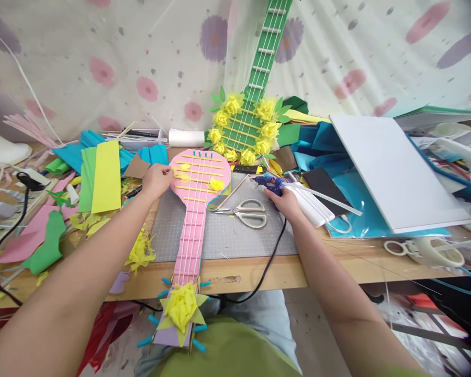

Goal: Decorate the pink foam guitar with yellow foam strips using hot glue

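Note:
A pink paper guitar (190, 230) lies across the table edge, its lilac head decorated with a big yellow crepe flower (181, 306) and blue pegs. At the left rim of its body, my left hand (157, 180) has its fingers closed on the edge. White strings and yellow strips cross the body, where a small yellow flower (216, 184) sits at the right. My right hand (284, 201) is wrapped round the handle of a blue hot glue gun (270, 183), nozzle pointing left, a clear glue stick out the back. Scissors (246, 213) lie between guitar and gun.
A green paper guitar (255, 94) with yellow flowers leans against the curtain. Paper scraps and a yellow sheet (107, 175) crowd the left. A white board (396, 173) and blue wrapping lie right. The gun's black cord (272, 256) drops over the table edge from the grey cutting mat (227, 246).

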`<state>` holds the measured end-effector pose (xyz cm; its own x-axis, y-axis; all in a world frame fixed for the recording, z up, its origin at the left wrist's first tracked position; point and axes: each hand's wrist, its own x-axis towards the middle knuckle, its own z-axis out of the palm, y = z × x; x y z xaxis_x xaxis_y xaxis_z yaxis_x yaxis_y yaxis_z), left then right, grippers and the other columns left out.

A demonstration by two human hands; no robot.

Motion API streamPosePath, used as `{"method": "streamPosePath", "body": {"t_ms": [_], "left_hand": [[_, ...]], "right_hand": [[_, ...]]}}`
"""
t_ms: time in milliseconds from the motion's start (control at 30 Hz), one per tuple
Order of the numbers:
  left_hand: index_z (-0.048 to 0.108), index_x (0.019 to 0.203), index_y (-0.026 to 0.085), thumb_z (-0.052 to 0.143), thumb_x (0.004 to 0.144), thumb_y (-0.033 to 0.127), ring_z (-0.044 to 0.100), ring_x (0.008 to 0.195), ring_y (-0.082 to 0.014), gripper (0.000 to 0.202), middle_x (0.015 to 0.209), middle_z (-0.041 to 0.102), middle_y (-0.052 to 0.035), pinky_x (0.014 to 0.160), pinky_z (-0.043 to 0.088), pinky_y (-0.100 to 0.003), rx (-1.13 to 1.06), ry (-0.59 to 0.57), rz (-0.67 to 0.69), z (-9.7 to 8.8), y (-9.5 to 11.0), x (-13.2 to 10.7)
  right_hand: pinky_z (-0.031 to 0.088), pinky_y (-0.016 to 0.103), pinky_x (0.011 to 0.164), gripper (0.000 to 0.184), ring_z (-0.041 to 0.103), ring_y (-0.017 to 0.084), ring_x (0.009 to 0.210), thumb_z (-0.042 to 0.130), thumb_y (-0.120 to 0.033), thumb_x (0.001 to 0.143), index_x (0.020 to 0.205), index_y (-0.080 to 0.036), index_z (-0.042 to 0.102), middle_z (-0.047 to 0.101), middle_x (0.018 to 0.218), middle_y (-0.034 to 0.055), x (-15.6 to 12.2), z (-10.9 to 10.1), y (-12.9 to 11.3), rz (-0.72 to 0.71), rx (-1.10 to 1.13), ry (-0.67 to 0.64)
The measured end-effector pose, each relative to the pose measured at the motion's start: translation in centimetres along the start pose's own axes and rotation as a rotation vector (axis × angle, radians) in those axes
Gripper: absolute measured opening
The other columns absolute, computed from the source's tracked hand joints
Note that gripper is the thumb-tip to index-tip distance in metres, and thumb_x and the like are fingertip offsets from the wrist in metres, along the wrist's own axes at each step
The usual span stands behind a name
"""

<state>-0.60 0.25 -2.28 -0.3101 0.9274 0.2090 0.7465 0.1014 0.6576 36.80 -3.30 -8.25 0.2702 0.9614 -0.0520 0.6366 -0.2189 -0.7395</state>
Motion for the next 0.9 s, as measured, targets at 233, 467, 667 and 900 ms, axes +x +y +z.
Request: {"method": "streamPosePath", "body": {"t_ms": [233,467,667,900], "left_hand": [[0.054,0.066,0.019,0.049,0.072,0.026,0.055,0.063,-0.0141,0.011,0.066,0.061,-0.0009,0.062,0.041,-0.025,-0.139,0.010,0.061,0.5,1.9,-2.6],[0.053,0.056,0.017,0.056,0.070,0.027,0.045,0.042,-0.0094,0.018,0.051,0.054,0.0002,0.046,0.037,-0.024,-0.332,-0.402,-0.067,1.7,5.0,-5.8],[0.053,0.050,0.016,0.061,0.065,0.018,0.044,0.039,-0.0084,0.017,0.045,0.050,0.0012,0.044,0.036,-0.024,-0.384,-0.526,-0.189,1.5,6.9,-7.1],[0.055,0.050,0.015,0.062,0.064,0.013,0.042,0.040,-0.0071,0.016,0.045,0.049,0.0018,0.046,0.039,-0.024,-0.485,-0.576,-0.211,1.1,7.4,-7.3]], "right_hand": [[0.041,0.023,0.051,0.046,0.049,0.009,0.052,0.060,-0.058,0.068,0.082,-0.015,0.060,0.060,0.067,0.0017,-0.6,-0.4,-1.0,-0.080,0.457,-0.019],[0.031,0.022,0.043,0.047,0.037,0.007,0.043,0.058,-0.063,0.069,0.069,-0.016,0.058,0.044,0.046,-0.0046,-2.7,-1.6,-5.4,-0.293,0.421,-0.198],[0.036,0.023,0.049,0.046,0.046,0.010,0.051,0.060,-0.061,0.068,0.073,-0.015,0.062,0.051,0.051,-0.0020,-3.4,-0.4,-8.0,-0.409,0.243,-0.322],[0.044,0.026,0.062,0.044,0.057,0.015,0.068,0.061,-0.056,0.072,0.087,-0.016,0.068,0.066,0.072,0.0035,-3.7,0.6,-8.7,-0.465,0.061,-0.276]]}}
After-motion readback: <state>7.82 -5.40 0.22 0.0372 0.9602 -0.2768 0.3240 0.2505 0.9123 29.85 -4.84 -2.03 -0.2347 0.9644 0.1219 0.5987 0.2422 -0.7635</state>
